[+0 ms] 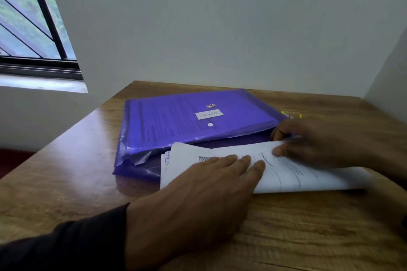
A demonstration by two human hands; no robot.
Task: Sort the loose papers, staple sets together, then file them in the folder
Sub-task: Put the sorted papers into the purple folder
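On the table (88,182), toward its far edge, lies the purple folder (176,121), mouth facing the person and gaping, a white label (209,114) and a small white dot on its top flap. Printed sheets show through the plastic, already inside. And right at that mouth, the papers (297,171): a white set with a QR code and lines of print, far edge at the folder's opening, near edge bowed up off the wood toward the right. Another sheet peeks out beneath at the left, with blue handwriting on it.

Left hand (198,200) comes in from the near-left corner, dark sleeve (66,246) trailing, palm down, fingers straight and together, pressing flat on the papers. No curl there, just a push. Right hand (319,138) reaches in from the right edge: thumb lying on top of the papers, fingers bent at the folder's right corner. Whether those fingers are pinching the flap or only resting against it, I cannot tell, blur hides it.

Something yellow (290,114) pokes out behind the folder's right side, too little showing to name. Window (28,24) up at the left.
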